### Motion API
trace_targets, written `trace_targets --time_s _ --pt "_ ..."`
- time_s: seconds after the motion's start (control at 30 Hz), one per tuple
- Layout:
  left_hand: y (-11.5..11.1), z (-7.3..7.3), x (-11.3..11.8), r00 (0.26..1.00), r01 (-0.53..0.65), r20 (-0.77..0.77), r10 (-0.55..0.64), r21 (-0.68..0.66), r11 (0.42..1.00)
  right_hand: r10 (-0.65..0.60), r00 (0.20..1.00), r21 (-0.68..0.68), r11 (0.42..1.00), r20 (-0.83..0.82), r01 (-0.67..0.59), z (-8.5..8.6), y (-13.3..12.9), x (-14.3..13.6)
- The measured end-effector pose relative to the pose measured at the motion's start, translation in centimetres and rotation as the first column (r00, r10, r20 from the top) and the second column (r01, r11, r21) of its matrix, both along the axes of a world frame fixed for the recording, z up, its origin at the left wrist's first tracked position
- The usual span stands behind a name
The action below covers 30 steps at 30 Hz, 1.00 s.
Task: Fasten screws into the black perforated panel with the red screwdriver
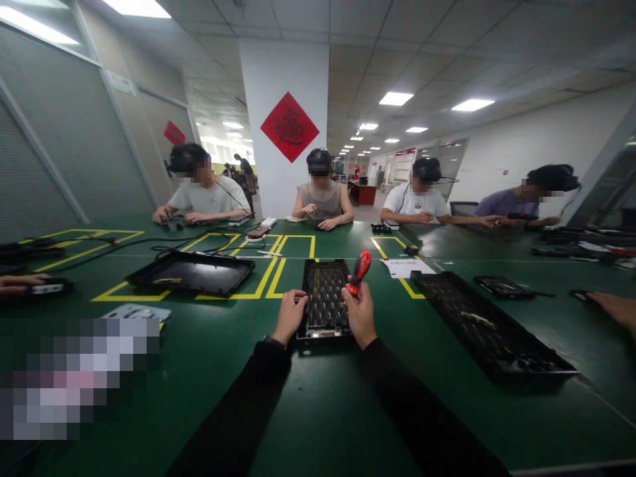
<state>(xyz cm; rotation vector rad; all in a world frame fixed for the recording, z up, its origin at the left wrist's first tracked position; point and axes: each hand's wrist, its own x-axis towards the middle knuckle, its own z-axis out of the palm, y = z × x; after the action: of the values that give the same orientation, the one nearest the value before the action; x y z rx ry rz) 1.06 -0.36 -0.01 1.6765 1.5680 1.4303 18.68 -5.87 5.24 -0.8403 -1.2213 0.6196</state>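
Note:
A black rectangular case (325,291) with rows of small metallic pieces inside lies in front of me on the green table. My left hand (292,315) is closed at its left edge, fingers pinched on something too small to make out. At the right edge, my right hand (361,311) is wrapped round a red and black screwdriver (362,268), its handle tilted up and its tip hidden. A silvery metal strip (320,334) runs along the near end of the case, between my hands.
Left stands a black tray (193,271); right, a long black tray (481,324) holding a metal piece (477,320). White paper (407,267) and a small black device (503,287) lie beyond it. Several people sit opposite; other people's hands show at both sides. Cables cross the far left.

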Motion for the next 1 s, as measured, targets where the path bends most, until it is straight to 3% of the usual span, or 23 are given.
trace_targets --time_s 0.1,0.2,0.6,1.0 --pt "0.0 0.1 0.0 1.000 -0.005 0.007 0.005 -0.009 1.000 -0.057 0.996 0.050 0.997 0.065 0.053 0.5 -0.4 0.1" --pt "0.0 0.1 0.0 1.000 -0.005 0.013 0.005 -0.016 1.000 -0.037 0.997 0.060 0.998 0.074 0.033 0.6 -0.6 0.1" --pt "-0.1 0.1 0.0 1.000 0.001 -0.011 -0.001 -0.006 1.000 0.031 0.990 -0.016 0.999 -0.138 -0.033 -0.2 0.1 0.1" --pt "0.2 -0.3 0.0 0.999 -0.012 -0.031 0.013 0.024 1.000 0.065 0.998 0.027 0.998 0.026 -0.065 -0.2 -0.9 -0.5"
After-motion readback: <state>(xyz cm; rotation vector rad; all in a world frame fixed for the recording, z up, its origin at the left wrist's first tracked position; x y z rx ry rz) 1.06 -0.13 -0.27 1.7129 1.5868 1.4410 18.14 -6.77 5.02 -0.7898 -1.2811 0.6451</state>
